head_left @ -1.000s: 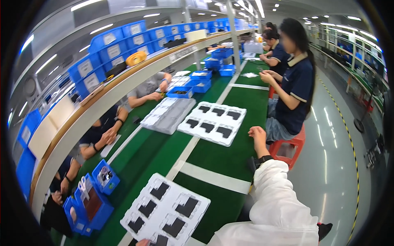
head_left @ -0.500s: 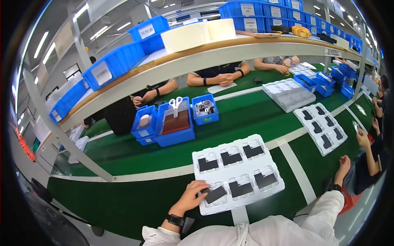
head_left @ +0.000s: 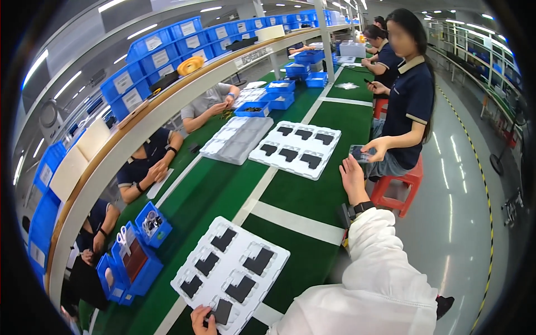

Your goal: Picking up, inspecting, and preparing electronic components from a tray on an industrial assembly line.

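Tray (head_left: 228,267) on the green surface (head_left: 301,206), near us, its moulded pockets seemingly there to keep pieces apart. We have our left hand (head_left: 202,321) on a black piece (head_left: 223,311) at the near edge; whether it grips, we can't tell. Well apart, our right hand (head_left: 353,180) is beside a clear packet (head_left: 355,149) in a co-worker's hand (head_left: 381,147), contact unclear. Far left, white labels (head_left: 160,57) front blue bins (head_left: 137,49), probably for sorting, print too small for us.

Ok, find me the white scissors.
In the head view, the white scissors are at the lower left, handles up in a blue bin, beside a reddish-brown item.
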Tool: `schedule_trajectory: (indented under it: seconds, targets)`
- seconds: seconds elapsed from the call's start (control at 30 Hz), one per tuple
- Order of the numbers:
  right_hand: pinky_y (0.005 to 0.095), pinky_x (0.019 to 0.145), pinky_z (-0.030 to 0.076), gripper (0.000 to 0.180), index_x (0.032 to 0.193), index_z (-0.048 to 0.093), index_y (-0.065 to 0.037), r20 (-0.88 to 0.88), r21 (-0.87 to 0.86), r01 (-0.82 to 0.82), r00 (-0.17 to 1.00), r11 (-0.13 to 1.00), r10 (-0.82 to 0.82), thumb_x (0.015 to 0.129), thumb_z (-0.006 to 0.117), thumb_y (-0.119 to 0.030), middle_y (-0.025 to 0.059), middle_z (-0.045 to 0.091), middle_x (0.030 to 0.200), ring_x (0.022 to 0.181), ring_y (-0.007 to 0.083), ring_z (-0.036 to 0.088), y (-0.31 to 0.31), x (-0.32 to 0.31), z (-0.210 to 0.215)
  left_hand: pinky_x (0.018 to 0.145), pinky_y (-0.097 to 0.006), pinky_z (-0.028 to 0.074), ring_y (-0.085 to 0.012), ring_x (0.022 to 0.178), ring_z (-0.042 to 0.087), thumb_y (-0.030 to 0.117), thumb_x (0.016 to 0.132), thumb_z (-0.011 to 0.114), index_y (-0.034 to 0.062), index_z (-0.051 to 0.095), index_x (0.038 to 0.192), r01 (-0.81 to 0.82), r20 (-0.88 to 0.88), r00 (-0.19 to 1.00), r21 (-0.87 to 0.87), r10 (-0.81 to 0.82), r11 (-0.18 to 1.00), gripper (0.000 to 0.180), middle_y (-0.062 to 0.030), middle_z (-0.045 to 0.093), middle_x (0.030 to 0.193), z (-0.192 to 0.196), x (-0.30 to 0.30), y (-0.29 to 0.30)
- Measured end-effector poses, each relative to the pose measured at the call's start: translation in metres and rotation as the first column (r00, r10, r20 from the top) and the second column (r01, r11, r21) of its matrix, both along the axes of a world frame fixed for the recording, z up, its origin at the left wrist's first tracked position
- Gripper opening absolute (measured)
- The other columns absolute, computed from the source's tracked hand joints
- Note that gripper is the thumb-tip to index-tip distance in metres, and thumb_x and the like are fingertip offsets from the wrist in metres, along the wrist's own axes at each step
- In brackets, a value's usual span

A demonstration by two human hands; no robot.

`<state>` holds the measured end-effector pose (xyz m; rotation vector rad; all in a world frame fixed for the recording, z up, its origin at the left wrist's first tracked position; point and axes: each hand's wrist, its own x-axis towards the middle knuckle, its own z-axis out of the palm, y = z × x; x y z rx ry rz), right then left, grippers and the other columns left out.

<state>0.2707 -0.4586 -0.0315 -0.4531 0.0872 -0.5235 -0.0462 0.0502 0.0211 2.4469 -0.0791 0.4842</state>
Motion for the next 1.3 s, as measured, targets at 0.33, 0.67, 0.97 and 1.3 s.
schedule_trajectory:
  seconds: [0.33,0.67,0.97,1.3]
  targets:
    - [0.0299,0.07,0.049,0.025,0.101,0.048,0.004,-0.213,-0.257,0.056,0.97,0.965,-0.113,0.087,0.047,-0.017,0.0189,0.058,0.097,0.085,0.025,0.06,0.031,-0.028,0.028,0.083,-0.032,0.041,-0.029,0.102,0.049,0.003,0.078,0.057,0.0011,0.055,0.104,-0.068,-0.065,0.996,-0.143,0.06,0.987,0.026,-0.016,0.051,0.109,0.012,-0.008,-0.019]
    - [0.0294,0.059,0.05,0.024,0.1,0.051,0.004,-0.439,-0.655,-0.735,0.176,-0.179,0.881,0.083,0.052,-0.013,0.0171,0.062,0.083,0.071,0.0235,0.063,0.236,-0.159,0.148,0.085,-0.033,0.041,-0.0239,0.1,0.052,0.001,0.075,0.059,0.0037,0.027,0.128,0.077,0.167,0.985,-0.681,0.052,0.729,0.063,-0.0173,0.048,0.113,0.042,0.004,-0.02]
    - [0.0196,0.047,0.043,0.028,0.094,0.059,0.0,-0.691,-0.628,-0.312,-0.2,-0.713,0.695,0.08,0.059,-0.025,0.0041,0.063,0.071,0.052,0.0071,0.053,0.338,-0.217,0.1,0.074,-0.023,0.045,-0.0095,0.083,0.055,-0.004,0.079,0.055,0.0005,0.052,0.107,-0.088,-0.011,0.993,-0.72,0.115,0.689,0.028,-0.0024,0.056,0.089,0.042,-0.05,-0.029]
    - [0.0244,0.051,0.049,0.018,0.096,0.048,0.004,-0.496,-0.637,-0.645,-0.078,-0.423,0.865,0.085,0.05,-0.01,0.0082,0.055,0.073,0.059,0.0151,0.059,0.361,-0.245,0.094,0.073,-0.022,0.04,-0.013,0.085,0.049,-0.001,0.083,0.047,0.0026,0.045,0.111,-0.226,0.177,0.926,-0.448,0.333,0.865,0.029,-0.0074,0.046,0.099,0.034,-0.079,-0.032]
